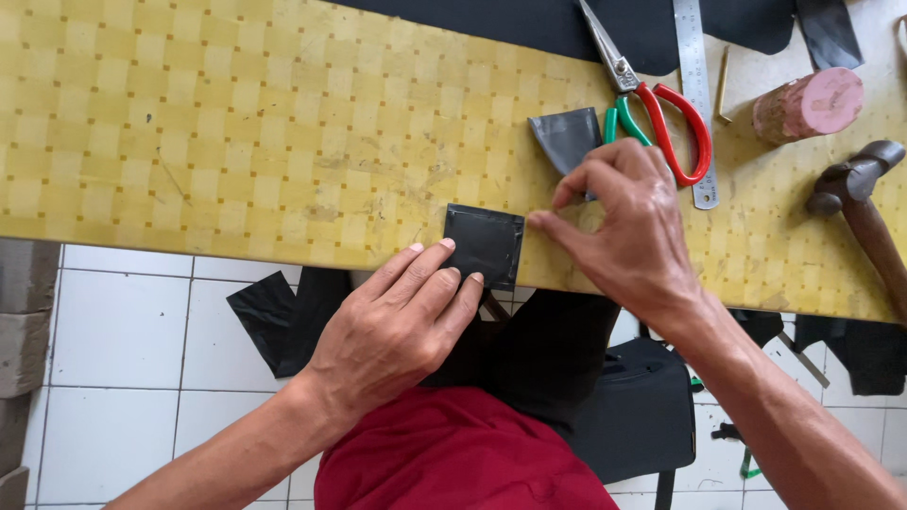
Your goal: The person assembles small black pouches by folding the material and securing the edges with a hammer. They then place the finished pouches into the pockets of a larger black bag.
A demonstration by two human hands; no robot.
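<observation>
Across the top of the view runs a yellow checked tabletop (236,123), the largest thing here, with white floor tiles (123,321) below its near edge and a wide sheet of black material (529,24) lying along its far side. At the table's near edge lies a small black square leather piece (489,241), part of it overhanging the edge. The left hand (402,326) lies flat with fingers stretched out together, the fingertips pressing on the square's left side. The right hand (628,222) is curled, thumb and forefinger narrowed to a pinch at the square's upper right corner; whether they grip the edge or only touch it cannot be told. Behind the right hand sits a grey folded scrap (565,137), and next to it scissors with red and green handles (661,118) resting beside a steel ruler (697,104). Farther right lie a pink cylindrical block (811,104) and a hammer (864,208), well apart from the square.
</observation>
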